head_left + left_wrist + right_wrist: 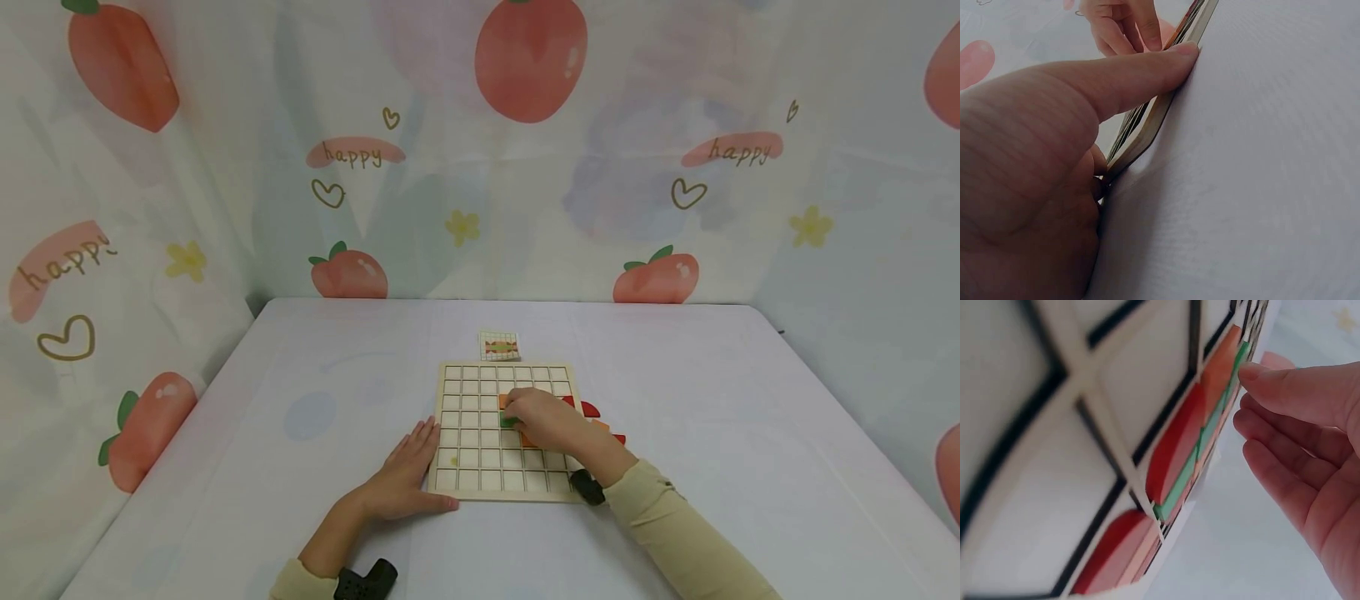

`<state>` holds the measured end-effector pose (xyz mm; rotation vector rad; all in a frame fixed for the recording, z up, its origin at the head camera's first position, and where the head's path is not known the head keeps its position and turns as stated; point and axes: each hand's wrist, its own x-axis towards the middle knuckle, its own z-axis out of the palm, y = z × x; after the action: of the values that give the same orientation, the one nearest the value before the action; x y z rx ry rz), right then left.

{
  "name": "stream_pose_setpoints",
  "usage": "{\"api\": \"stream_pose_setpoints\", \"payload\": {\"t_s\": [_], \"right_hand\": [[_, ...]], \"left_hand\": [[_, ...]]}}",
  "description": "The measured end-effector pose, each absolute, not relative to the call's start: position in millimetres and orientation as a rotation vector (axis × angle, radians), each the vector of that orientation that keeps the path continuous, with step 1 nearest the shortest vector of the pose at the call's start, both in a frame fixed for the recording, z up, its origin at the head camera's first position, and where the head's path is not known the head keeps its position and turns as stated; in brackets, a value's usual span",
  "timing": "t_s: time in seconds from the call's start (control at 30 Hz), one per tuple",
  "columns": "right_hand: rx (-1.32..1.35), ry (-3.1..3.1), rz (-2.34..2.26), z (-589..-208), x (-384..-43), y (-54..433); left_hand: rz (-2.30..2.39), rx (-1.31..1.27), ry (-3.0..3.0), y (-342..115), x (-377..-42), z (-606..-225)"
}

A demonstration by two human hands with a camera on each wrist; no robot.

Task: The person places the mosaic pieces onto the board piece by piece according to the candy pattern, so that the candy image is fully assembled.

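A square wooden grid board [471,437] lies on the white table. My left hand [405,475] rests at its left edge, fingers straight, with the thumb along the near edge; the left wrist view shows that thumb [1141,78] against the rim. Over the middle of the grid, my right hand [551,421] pinches a small green piece [508,421] between thumb and fingertips; the index finger is hidden behind the thumb in the right wrist view. Around it sit orange [1219,359] and red [1179,447] pieces in the cells.
Beyond the board's far edge lies a small pattern card [499,346]. Loose pieces, among them a red one [590,409], lie past the right edge, partly behind the right forearm. A patterned cloth backdrop [495,200] rises behind the table.
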<state>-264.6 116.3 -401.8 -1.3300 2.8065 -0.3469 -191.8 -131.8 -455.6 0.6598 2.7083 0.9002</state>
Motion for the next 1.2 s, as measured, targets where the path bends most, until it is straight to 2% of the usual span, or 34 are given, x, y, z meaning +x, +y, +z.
{"api": "stream_pose_setpoints", "payload": {"t_s": [0.9, 1.2], "right_hand": [[-1.139, 2.893, -0.445, -398, -259, 171], [-0.911, 2.911, -0.520, -392, -252, 183]], "left_hand": [[0.897, 0.653, 2.712, -131, -191, -454], [0.887, 0.660, 2.715, -132, -192, -455]]}}
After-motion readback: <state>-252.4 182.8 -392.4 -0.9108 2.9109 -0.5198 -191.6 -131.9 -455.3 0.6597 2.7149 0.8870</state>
